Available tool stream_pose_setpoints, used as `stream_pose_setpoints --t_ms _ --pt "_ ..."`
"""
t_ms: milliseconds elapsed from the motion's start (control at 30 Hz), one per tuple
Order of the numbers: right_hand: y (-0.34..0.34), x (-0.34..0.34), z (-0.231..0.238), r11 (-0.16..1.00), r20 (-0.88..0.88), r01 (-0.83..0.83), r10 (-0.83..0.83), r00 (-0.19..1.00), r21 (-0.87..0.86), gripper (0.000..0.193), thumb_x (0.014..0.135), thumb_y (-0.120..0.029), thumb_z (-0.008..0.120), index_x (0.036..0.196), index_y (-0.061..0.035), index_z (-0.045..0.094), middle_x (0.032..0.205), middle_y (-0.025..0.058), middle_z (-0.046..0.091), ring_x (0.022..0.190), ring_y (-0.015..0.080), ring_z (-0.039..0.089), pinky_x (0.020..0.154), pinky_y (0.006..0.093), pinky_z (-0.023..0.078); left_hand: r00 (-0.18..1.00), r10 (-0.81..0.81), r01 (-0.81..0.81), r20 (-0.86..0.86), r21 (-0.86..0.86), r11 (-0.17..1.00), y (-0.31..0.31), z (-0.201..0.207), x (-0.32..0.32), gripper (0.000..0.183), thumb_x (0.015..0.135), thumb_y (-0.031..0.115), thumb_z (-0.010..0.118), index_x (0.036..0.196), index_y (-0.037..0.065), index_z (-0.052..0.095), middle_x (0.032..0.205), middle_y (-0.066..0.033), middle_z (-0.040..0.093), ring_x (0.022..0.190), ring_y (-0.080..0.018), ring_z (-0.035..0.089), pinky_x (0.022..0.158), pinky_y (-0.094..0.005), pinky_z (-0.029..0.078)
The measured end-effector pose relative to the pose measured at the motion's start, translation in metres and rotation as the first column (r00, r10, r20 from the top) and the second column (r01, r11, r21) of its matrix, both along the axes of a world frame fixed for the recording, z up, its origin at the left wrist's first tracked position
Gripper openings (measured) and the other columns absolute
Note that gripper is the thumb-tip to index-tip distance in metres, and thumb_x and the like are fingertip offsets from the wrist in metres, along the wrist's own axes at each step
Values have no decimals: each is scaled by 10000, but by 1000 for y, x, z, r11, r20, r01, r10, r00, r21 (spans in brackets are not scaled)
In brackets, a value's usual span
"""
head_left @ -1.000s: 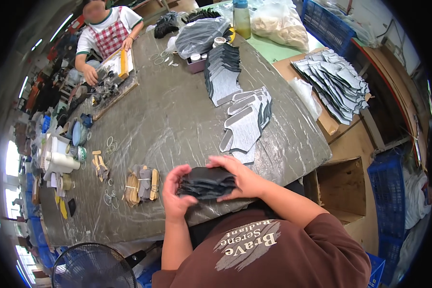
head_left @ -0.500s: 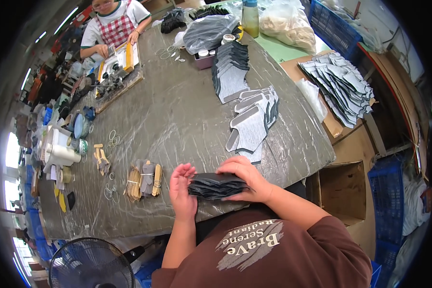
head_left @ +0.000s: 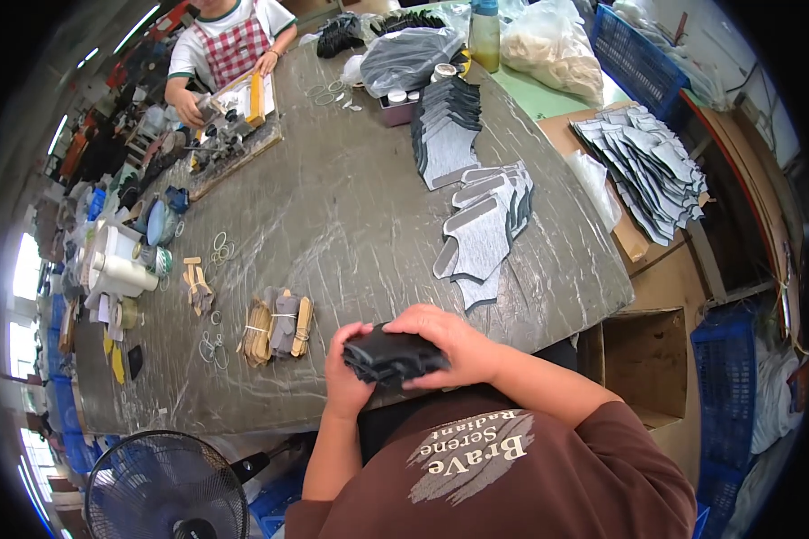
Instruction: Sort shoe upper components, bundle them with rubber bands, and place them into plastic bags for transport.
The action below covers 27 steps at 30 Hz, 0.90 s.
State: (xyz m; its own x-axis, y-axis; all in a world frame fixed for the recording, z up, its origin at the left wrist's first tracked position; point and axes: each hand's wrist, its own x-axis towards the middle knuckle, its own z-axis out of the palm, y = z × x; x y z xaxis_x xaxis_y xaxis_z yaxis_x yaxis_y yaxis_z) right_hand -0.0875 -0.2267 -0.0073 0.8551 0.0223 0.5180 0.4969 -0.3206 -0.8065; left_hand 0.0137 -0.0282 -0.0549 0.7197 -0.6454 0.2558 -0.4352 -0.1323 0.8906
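Both of my hands grip a stack of dark grey fabric pieces (head_left: pixel 391 357) at the near edge of the grey table (head_left: pixel 351 225). My left hand (head_left: pixel 346 377) holds its left end from below. Over its top and right side lies my right hand (head_left: pixel 449 346). Beyond my hands, a fanned row of grey cut fabric pieces (head_left: pixel 485 229) rests on the table, with a darker stack (head_left: pixel 445 130) farther back. Left of my hands lie banded bundles of tan and grey strips (head_left: pixel 277 323).
Another person in a checked apron (head_left: pixel 229 40) works at the far end of the table. White thread cones (head_left: pixel 117 269) and small tools line the left edge. More grey pieces (head_left: pixel 647 162) lie on cardboard at right. A fan (head_left: pixel 166 490) stands lower left, an open box (head_left: pixel 643 364) at right.
My hands and the dark stack have shifted slightly toward my body and the table edge. The person at the far end has moved their hands a little.
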Motion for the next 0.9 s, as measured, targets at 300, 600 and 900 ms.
stream_pose_setpoints --t_ms 300,600,900 --pt "-8 -5 -29 918 -106 162 -213 971 -362 759 671 -225 707 1330 -59 368 1263 125 479 1200 369 402 997 463 304 980 -115 133 -160 106 985 -12 32 -14 936 588 88 836 1355 28 303 1334 -140 411 1163 -261 479 983 -340 384" --pt "-4 0 -37 885 -104 273 -334 937 -377 820 617 -247 697 1336 -80 342 1257 140 462 1215 377 372 989 475 276 986 -131 128 -101 -40 991 -18 18 -8 1232 527 155 890 1436 20 68 1427 -215 257 1297 -296 333 1067 -373 276" --pt "-4 2 -44 768 -129 270 -415 901 -580 925 516 -150 768 1327 -97 328 1289 115 420 1233 364 351 1035 485 248 967 -255 233 14 359 904 -20 29 15 1187 533 186 884 1430 37 121 1413 -201 308 1298 -325 341 1051 -384 320"
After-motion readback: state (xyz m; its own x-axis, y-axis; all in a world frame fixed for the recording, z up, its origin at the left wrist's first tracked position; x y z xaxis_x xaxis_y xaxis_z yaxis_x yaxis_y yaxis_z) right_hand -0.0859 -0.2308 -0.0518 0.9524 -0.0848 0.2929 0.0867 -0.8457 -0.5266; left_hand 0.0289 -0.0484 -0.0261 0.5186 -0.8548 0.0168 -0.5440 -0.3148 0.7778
